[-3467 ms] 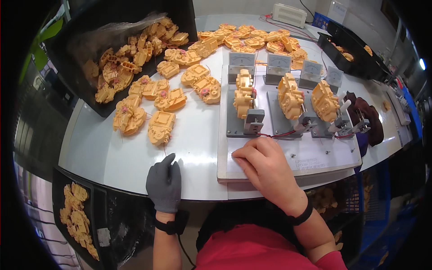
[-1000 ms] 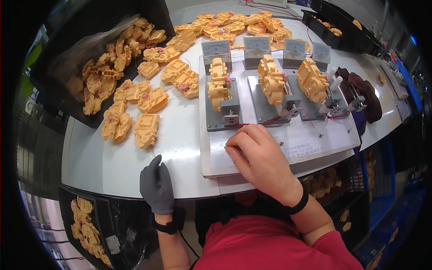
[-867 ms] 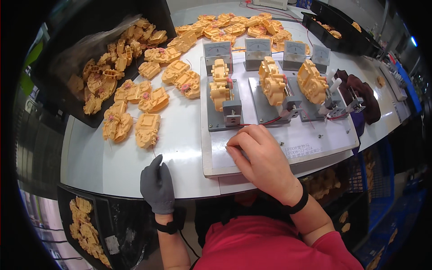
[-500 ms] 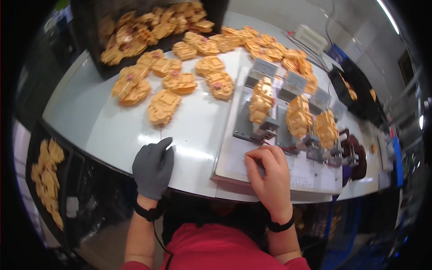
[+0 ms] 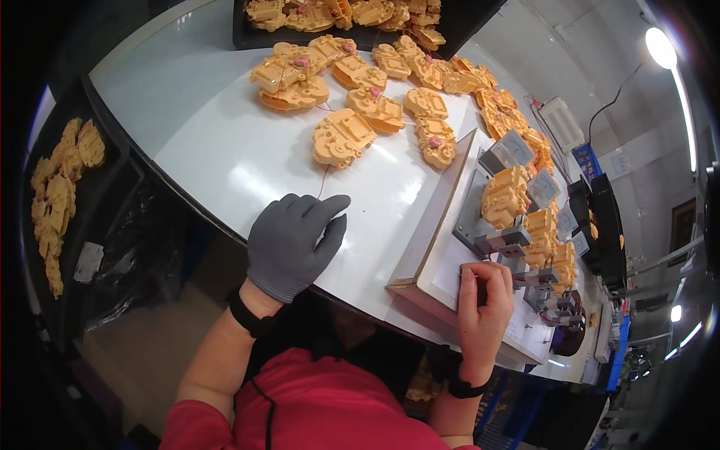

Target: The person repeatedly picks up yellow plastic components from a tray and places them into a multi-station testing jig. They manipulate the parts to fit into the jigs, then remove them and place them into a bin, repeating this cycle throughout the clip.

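Your grey-gloved left hand (image 5: 292, 244): narrow grip; bare right hand (image 5: 484, 311): can't tell.
The nearest orange-yellow plastic housing (image 5: 344, 138) slants, long axis running lower-left to upper-right.

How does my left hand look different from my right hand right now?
Your left hand wears a gray glove; your right hand is bare. Your left hand is over the white tabletop, while your right hand is at the raised platform that bears the meters. Both have dark bands at the wrist.
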The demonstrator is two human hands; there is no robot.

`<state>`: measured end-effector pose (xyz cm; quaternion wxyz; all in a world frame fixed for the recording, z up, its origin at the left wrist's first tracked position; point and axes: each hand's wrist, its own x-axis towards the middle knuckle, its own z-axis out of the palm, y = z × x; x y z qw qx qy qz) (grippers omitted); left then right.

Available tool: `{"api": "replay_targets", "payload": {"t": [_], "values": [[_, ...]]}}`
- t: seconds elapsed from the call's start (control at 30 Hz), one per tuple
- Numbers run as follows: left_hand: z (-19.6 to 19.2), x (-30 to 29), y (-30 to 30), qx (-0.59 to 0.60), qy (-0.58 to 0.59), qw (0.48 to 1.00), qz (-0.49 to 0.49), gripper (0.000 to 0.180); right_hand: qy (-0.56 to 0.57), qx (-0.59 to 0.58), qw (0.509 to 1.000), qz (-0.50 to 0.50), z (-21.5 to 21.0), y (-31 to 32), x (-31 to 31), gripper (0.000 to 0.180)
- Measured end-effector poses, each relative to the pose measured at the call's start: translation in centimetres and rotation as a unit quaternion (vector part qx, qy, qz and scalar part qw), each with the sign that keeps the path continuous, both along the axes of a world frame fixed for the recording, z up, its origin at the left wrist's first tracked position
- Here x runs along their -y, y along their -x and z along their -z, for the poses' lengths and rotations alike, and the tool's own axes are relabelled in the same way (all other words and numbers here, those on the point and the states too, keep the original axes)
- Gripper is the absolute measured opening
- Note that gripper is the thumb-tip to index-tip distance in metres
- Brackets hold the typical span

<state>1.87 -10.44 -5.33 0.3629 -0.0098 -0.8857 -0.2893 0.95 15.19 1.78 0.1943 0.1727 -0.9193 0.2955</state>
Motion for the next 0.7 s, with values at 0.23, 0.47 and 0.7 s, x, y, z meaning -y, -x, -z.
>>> {"api": "replay_targets", "payload": {"t": [0.23,0.47,0.7], "values": [[0.17,0.06,0.08,-0.019,0.000,1.000,0.008,0.022,-0.013,-0.016,1.000,-0.001,0.10,0.03,0.17,0.004],[0.15,-0.01,0.02,-0.012,0.003,1.000,0.003,0.021,-0.003,-0.013,1.000,0.001,0.08,-0.04,0.28,0.003],[0.64,0.15,0.18,-0.006,0.022,1.000,0.007,0.022,-0.014,-0.035,0.999,-0.010,0.51,0.39,0.00,0.005]]}}
